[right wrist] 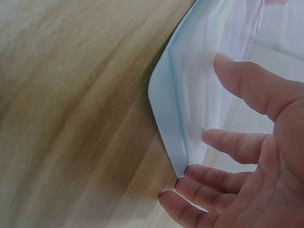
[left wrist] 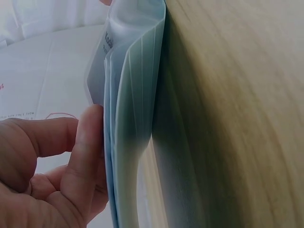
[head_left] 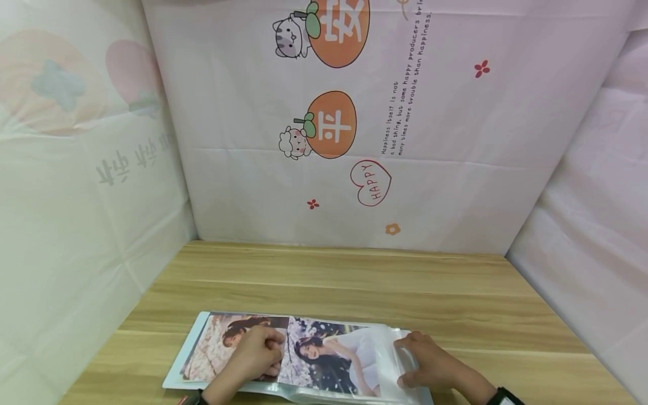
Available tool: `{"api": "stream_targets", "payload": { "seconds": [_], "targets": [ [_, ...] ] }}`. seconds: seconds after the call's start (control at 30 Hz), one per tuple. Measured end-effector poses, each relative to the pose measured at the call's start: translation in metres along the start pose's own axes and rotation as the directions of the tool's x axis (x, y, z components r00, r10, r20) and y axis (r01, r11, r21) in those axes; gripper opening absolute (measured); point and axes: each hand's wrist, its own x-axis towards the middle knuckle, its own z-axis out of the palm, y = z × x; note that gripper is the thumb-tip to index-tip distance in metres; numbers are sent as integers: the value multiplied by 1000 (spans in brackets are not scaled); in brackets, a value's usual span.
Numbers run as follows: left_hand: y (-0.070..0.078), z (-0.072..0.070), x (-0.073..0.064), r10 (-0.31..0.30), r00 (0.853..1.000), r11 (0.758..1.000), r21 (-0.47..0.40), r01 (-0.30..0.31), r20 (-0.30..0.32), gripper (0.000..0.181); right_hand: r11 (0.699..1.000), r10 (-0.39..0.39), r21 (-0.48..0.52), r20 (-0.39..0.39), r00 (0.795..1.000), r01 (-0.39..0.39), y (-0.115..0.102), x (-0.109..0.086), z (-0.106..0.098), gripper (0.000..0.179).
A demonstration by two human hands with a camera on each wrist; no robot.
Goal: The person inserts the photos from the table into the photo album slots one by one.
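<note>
A photo album with a pale blue cover (head_left: 174,378) lies open on the table, long side across. Its left page shows a photo (head_left: 205,351) of a person among pink blossoms; the right page shows another photo (head_left: 334,360) of a person in white. My left hand (head_left: 255,354) rests on the left photo near the fold, fingers bent and fingertips on the page. At the right edge, my right hand (head_left: 430,360) touches the clear sleeve (head_left: 388,365), thumb and fingers spread. In the left wrist view, several stacked pages (left wrist: 137,90) show edge-on.
The wood-grain table (head_left: 344,281) extends behind and to both sides of the album. White printed cloth (head_left: 243,197) stands as a wall at the back, with more cloth on the left (head_left: 66,242) and right (head_left: 592,225). Dark bands (head_left: 506,396) circle both wrists.
</note>
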Motion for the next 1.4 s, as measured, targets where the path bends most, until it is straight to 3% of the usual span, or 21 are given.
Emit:
{"api": "stream_targets", "payload": {
  "seconds": [0.4, 0.93, 1.4],
  "targets": [
    [5, 13, 6, -40, 999, 995, -91, 42, 28, 29, 999, -32, -32, -23, 999, 31, -1, 1, 0, 60],
    [13, 14, 7, -41, 998, 993, -106, 46, 46, 30, 998, -50, -25, -10, 999, 50, -5, 2, -1, 60],
    [11, 12, 6, -27, 998, 997, -76, 31, 52, 29, 997, -65, -35, -25, 998, 64, 0, 3, 2, 60]
  ]
}}
